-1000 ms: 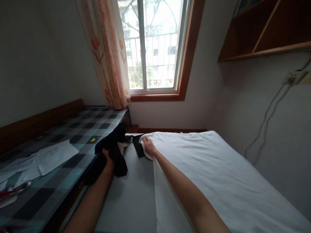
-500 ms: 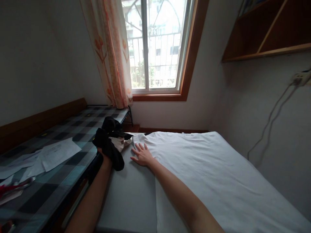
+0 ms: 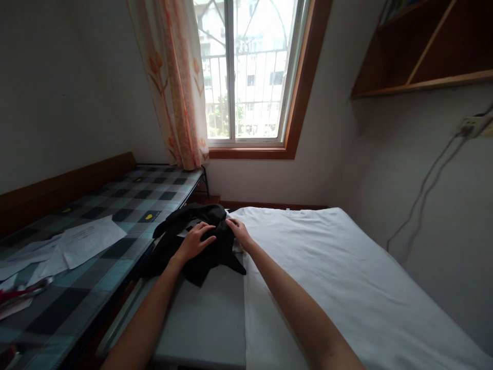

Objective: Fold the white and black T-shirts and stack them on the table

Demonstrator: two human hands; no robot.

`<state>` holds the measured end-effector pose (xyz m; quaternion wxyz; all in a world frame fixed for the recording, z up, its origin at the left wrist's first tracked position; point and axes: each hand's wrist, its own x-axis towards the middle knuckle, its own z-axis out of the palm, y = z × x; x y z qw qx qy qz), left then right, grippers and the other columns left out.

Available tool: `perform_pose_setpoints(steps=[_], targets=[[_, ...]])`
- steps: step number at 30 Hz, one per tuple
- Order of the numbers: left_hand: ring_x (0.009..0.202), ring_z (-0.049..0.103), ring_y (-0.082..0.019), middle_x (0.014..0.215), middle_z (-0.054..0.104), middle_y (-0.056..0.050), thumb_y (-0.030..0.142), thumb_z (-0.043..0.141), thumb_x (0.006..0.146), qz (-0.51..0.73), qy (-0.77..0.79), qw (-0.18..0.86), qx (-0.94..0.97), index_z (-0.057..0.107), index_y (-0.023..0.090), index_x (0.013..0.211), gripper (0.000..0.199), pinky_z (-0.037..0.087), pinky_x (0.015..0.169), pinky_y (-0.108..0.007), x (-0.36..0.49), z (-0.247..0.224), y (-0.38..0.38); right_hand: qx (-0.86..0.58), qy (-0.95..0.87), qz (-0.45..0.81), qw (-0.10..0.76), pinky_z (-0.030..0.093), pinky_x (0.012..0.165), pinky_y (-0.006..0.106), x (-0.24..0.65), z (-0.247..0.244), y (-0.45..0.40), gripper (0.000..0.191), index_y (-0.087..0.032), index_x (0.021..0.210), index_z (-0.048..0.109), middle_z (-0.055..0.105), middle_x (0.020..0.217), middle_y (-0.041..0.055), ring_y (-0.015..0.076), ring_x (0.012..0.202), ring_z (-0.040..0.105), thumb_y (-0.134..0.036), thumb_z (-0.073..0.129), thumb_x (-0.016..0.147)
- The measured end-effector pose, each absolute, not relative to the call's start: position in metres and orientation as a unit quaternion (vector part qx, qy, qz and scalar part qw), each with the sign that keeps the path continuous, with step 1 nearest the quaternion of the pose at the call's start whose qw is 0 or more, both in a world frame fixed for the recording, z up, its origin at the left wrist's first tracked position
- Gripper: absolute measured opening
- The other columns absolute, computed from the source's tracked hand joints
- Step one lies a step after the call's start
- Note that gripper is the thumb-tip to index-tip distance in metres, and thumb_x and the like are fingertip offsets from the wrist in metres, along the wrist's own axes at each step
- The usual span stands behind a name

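Observation:
A crumpled black garment [image 3: 219, 252], with a pale patch showing in its folds, lies over the far end of a grey board-like surface [image 3: 208, 313]. On top of it rests my left hand [image 3: 195, 241], thumb and fingers apart and lightly bent. My right hand [image 3: 239, 234] is at the garment's right edge, its fingers closed on the black cloth; the fingertips are partly hidden. Under my right forearm spreads a white sheet [image 3: 323, 277], slightly wrinkled, its left edge running along the grey surface.
To the left is a bed with a checked mattress [image 3: 115, 198], bearing loose papers [image 3: 92, 239] and a red-handled item [image 3: 23, 294]. A curtain [image 3: 173, 92] hangs beside the window [image 3: 250, 77]. A wooden shelf [image 3: 419, 85] and a plugged-in cord [image 3: 419, 190] are at the right wall.
The black garment has moved right from the left edge and is spread wider over the grey surface. My left hand came with it and now lies on top; my right hand has closed on its edge.

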<state>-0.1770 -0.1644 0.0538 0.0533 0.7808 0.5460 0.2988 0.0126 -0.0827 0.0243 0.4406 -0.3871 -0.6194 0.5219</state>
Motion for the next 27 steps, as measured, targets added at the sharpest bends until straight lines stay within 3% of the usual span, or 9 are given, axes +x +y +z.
perform_pose_setpoints(steps=[3, 6, 10, 17, 23, 27], targets=[[0.109, 0.055, -0.023, 0.112, 0.06, -0.007, 0.045, 0.045, 0.092, 0.326, 0.59, -0.015, 0.739, 0.062, 0.023, 0.115, 0.036, 0.042, 0.097, -0.037, -0.182, 0.055, -0.164, -0.397, -0.673, 0.453, 0.429, 0.047, 0.084, 0.035, 0.015, 0.024, -0.087, 0.034, -0.02, 0.096, 0.066, 0.068, 0.093, 0.0029, 0.0207, 0.089, 0.06, -0.039, 0.069, 0.067], [0.108, 0.055, -0.024, 0.113, 0.06, -0.009, 0.045, 0.041, 0.094, 0.368, 0.643, -0.086, 0.666, 0.063, 0.021, 0.113, 0.038, 0.041, 0.095, -0.038, -0.191, 0.055, -0.163, -0.386, -0.713, 0.422, 0.406, 0.046, 0.079, 0.034, 0.015, 0.031, -0.093, 0.018, -0.02, 0.084, 0.065, 0.066, 0.082, 0.0014, 0.0196, 0.082, 0.059, -0.028, 0.065, 0.068], [0.108, 0.055, -0.025, 0.113, 0.06, -0.01, 0.046, 0.038, 0.095, 0.38, 0.676, -0.132, 0.618, 0.063, 0.02, 0.112, 0.04, 0.04, 0.094, -0.038, -0.209, 0.062, -0.165, -0.345, -0.703, 0.437, 0.443, 0.046, 0.076, 0.032, 0.021, 0.059, -0.098, 0.016, -0.02, 0.081, 0.061, 0.062, 0.076, -0.0009, 0.0173, 0.077, 0.056, -0.031, 0.062, 0.07], [0.111, 0.056, -0.026, 0.117, 0.062, -0.01, 0.044, 0.029, 0.096, 0.37, 0.682, -0.13, 0.617, 0.061, 0.019, 0.117, 0.045, 0.041, 0.095, -0.039, -0.23, 0.07, -0.169, -0.238, -0.561, 0.513, 0.604, 0.051, 0.068, 0.026, 0.042, 0.156, -0.107, 0.029, -0.024, 0.093, 0.055, 0.06, 0.079, -0.0034, 0.0147, 0.078, 0.059, -0.047, 0.063, 0.077], [0.117, 0.055, -0.026, 0.127, 0.06, -0.008, 0.049, 0.038, 0.093, 0.308, 0.697, -0.081, 0.643, 0.053, 0.021, 0.13, 0.049, 0.04, 0.098, -0.038, -0.221, 0.054, -0.164, -0.183, -0.527, 0.306, 0.772, 0.053, 0.078, 0.033, 0.126, 0.237, -0.091, 0.035, -0.023, 0.112, 0.051, 0.059, 0.102, -0.0002, 0.0155, 0.1, 0.06, -0.048, 0.047, 0.088], [0.12, 0.052, -0.026, 0.128, 0.06, -0.009, 0.049, 0.046, 0.089, 0.281, 0.69, -0.076, 0.662, 0.056, 0.019, 0.126, 0.048, 0.04, 0.099, -0.037, -0.217, 0.045, -0.16, -0.284, -0.473, 0.163, 0.818, 0.051, 0.084, 0.036, 0.212, 0.236, -0.077, 0.031, -0.024, 0.11, 0.052, 0.058, 0.104, 0.0023, 0.0155, 0.099, 0.06, -0.044, 0.042, 0.089]])
